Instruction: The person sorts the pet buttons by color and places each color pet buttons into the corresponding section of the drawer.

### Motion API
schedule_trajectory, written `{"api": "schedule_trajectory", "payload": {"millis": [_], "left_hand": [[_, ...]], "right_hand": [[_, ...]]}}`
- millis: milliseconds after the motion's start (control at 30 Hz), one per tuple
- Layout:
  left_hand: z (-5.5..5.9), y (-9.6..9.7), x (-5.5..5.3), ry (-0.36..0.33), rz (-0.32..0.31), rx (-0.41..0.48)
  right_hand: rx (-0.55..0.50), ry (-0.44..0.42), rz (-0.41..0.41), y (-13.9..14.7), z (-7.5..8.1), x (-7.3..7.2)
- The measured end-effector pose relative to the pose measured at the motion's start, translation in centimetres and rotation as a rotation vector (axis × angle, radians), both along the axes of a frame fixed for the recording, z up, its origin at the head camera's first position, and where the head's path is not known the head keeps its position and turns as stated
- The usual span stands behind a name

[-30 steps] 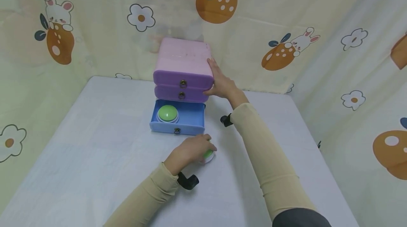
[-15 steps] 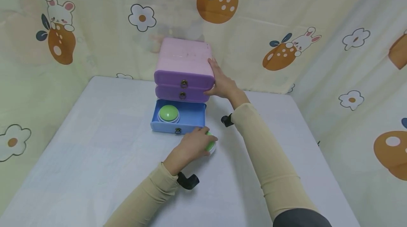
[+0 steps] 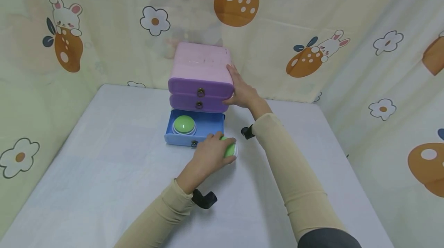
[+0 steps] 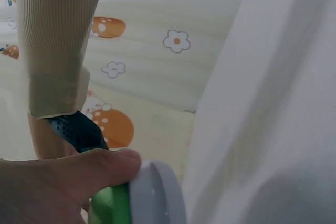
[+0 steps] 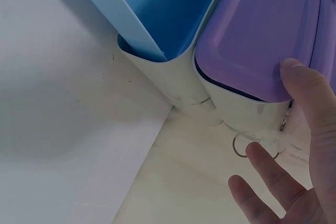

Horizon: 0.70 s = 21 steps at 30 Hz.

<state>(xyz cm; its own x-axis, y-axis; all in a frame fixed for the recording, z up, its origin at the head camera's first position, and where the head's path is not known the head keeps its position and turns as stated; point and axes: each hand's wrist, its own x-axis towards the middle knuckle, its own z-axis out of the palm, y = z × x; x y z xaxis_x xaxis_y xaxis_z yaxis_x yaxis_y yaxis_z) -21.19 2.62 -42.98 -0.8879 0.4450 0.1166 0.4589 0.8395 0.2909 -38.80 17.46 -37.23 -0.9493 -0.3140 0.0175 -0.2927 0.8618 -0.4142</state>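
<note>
My left hand (image 3: 211, 154) grips a round push button (image 3: 230, 149) with a green dome and white base, just off the front right corner of a blue drawer (image 3: 177, 139). In the left wrist view, the thumb (image 4: 113, 167) presses against the tilted button's rim. A similar green push button (image 3: 184, 124) sits at the left inside the pulled-out drawer. Above it is a pink drawer cabinet (image 3: 202, 63) with two closed purple drawers. My right hand (image 3: 244, 93) rests on the cabinet's right side, its thumb (image 5: 302, 77) touching a purple front and its other fingers spread.
Everything stands on a table with a white cloth (image 3: 121, 171). A patterned curtain (image 3: 114, 47) hangs close behind the cabinet and along the sides. Small ring pulls (image 3: 200, 92) stick out from the drawer fronts.
My left hand has moved the button up and forward from the table to the drawer's front right corner, tilting it. The right hand stays at the cabinet.
</note>
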Motion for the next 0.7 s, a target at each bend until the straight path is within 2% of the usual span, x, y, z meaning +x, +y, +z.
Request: {"api": "schedule_trajectory", "payload": {"millis": [233, 433, 533, 700], "left_hand": [[0.4, -0.5, -0.6, 0.048, 0.096, 0.111], [0.6, -1.1, -1.1, 0.120, 0.140, 0.137], [0.3, -1.2, -1.5, 0.190, 0.161, 0.176], [-1.0, -1.5, -2.4, 0.368, 0.170, 0.274]], "right_hand": [[0.014, -0.001, 0.005, 0.1, 0.1, 0.1], [0.012, 0.009, 0.012, 0.1, 0.1, 0.1], [0.013, 0.010, 0.014, 0.1, 0.1, 0.2], [0.026, 0.006, 0.008, 0.1, 0.2, 0.2]]}}
